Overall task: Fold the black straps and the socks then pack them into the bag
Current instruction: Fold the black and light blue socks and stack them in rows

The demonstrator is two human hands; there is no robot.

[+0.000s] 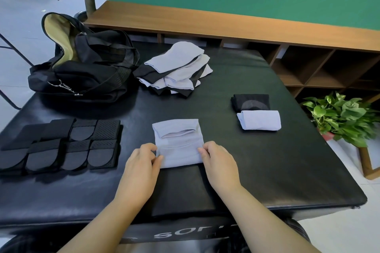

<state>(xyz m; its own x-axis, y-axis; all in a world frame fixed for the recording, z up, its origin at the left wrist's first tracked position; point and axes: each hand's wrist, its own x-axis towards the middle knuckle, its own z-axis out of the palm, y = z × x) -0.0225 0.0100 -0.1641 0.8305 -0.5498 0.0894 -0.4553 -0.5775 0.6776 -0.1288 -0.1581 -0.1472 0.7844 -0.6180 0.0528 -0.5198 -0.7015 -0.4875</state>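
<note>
A light grey sock (178,144) lies partly folded in front of me, its black cuff end stretching toward the table's near edge. My left hand (141,160) pinches its left edge and my right hand (218,159) pinches its right edge. A pile of unfolded grey-and-black socks (176,69) sits at the back centre. Two folded socks, one black (251,102) and one grey (259,119), rest at the right. Several folded black straps (59,146) are lined up at the left. The open black bag (82,63) stands at the back left.
All of this lies on a black padded table (267,160). A wooden shelf unit (308,63) runs behind it under a green wall. A potted plant (341,117) stands on the floor to the right, and a tree trunk in a pot behind the bag.
</note>
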